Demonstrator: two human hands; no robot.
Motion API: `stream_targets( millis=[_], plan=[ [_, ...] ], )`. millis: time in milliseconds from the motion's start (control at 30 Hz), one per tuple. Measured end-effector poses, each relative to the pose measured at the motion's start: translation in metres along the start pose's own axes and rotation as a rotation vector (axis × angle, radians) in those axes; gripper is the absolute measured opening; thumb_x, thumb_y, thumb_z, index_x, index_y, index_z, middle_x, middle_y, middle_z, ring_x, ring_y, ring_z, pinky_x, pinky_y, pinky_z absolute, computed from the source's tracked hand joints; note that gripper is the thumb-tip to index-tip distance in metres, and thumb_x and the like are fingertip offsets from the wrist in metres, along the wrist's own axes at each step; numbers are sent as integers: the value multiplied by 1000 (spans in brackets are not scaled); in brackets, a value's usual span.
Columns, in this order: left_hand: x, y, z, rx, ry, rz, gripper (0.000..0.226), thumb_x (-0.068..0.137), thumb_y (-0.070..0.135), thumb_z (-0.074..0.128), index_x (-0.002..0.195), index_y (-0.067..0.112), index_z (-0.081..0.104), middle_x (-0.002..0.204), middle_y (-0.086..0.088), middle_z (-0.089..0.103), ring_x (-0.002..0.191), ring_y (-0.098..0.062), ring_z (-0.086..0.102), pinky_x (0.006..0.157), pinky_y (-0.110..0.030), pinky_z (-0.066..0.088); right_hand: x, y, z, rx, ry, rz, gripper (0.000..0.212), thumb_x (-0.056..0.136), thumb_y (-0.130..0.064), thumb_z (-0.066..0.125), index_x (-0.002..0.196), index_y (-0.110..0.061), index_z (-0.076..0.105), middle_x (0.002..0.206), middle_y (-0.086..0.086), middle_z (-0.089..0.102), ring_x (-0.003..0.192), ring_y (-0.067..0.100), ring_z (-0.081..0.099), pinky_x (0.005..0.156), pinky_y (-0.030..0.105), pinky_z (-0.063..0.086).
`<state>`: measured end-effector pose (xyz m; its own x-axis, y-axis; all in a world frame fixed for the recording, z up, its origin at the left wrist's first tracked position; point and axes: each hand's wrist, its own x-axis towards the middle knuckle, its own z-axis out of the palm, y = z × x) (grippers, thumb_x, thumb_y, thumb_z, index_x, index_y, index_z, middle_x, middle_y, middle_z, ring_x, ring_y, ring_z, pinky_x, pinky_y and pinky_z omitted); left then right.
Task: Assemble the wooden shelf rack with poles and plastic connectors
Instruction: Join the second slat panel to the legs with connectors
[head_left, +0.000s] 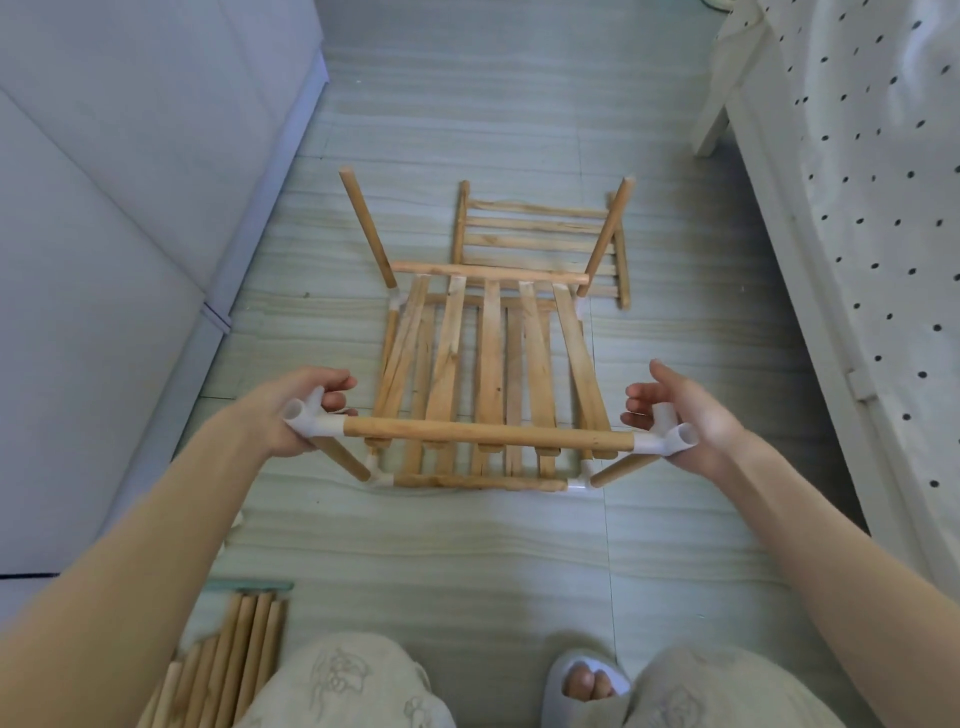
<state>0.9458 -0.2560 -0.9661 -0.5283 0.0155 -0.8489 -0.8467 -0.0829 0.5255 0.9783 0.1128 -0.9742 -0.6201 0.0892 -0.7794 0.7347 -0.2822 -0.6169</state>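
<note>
A half-built wooden rack (488, 364) stands on the floor, with a slatted shelf raised on short poles above a lower shelf. Its near rail (488, 434) ends in two white plastic connectors. My left hand (296, 410) grips the left connector (309, 418), fingers curled over it. At the other end my right hand (691, 415) cups the right connector (670, 439), thumb and fingers bent around it. Two bare poles (369, 228) (608, 234) stick up at the far corners. A spare slatted shelf (540, 239) lies flat behind the rack.
A bundle of loose wooden poles (228, 660) lies on the floor at my lower left. A grey sofa (130, 208) flanks the left side; a white bed frame with a dotted sheet (857, 182) flanks the right. My knees and a slippered foot (587, 680) are at the bottom.
</note>
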Motion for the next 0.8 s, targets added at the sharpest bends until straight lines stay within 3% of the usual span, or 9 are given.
stream_targets(
  millis=[200,467,633,700,800],
  plan=[
    [13,-4,-3,-95,-44,141,23,100,20,39,79,16,45,42,7,33,48,-9,31,54,-21,27,12,6,-1,9,-41,-32,36,99,-30,41,66,-17,43,59,-3,38,50,11,33,54,22,33],
    [17,-2,-5,-72,-66,200,25,100,18,34,77,16,43,43,6,33,42,-7,32,47,-20,28,12,4,2,-31,-16,-9,36,101,-28,39,66,-17,40,59,-3,36,51,12,31,52,21,35],
    [20,-1,-8,1,-175,250,17,94,20,45,80,14,53,49,3,34,51,-12,40,60,-27,31,11,0,4,-25,-72,2,34,98,-29,43,68,-14,46,64,0,44,58,14,41,61,26,36],
    [19,-5,-6,-6,-192,336,16,86,24,51,84,11,60,52,-2,43,62,-17,52,65,-29,39,9,0,3,-14,-66,4,35,96,-37,44,70,-13,51,65,1,51,62,16,47,63,27,39],
    [19,-15,-8,17,-248,521,27,87,22,43,99,7,62,64,-9,60,85,-25,65,82,-33,54,12,9,2,57,-25,34,41,95,-43,42,76,-10,55,72,5,55,68,19,52,68,31,41]
  ],
)
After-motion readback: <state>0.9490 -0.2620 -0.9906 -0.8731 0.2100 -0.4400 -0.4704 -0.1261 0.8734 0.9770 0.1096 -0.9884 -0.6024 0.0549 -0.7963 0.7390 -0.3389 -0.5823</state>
